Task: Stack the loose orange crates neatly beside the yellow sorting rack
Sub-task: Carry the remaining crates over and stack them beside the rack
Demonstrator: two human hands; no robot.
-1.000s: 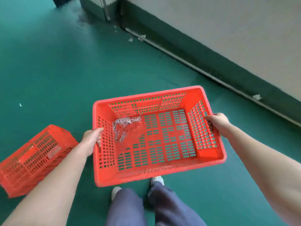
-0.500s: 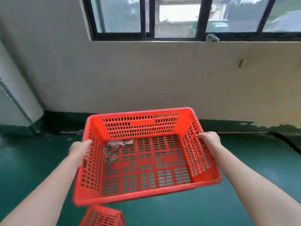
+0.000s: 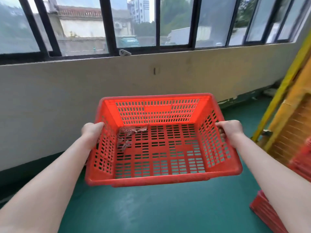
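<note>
Above green floor (image 3: 151, 207), near yellow sorting rack (image 3: 286, 84), holding slotted orange crate (image 3: 156, 113) aloft with left hand (image 3: 91, 132) and right hand (image 3: 230, 128) curled round opposite side rims; probably light, stiff, best gripped at rims.

No writing, brand, number or sign could be read. On the orange slotted plastic crate (image 3: 168, 179), the solid rectangular patch (image 3: 157, 108) beyond the left hand (image 3: 92, 132) and right hand (image 3: 230, 129) was plain orange.
</note>
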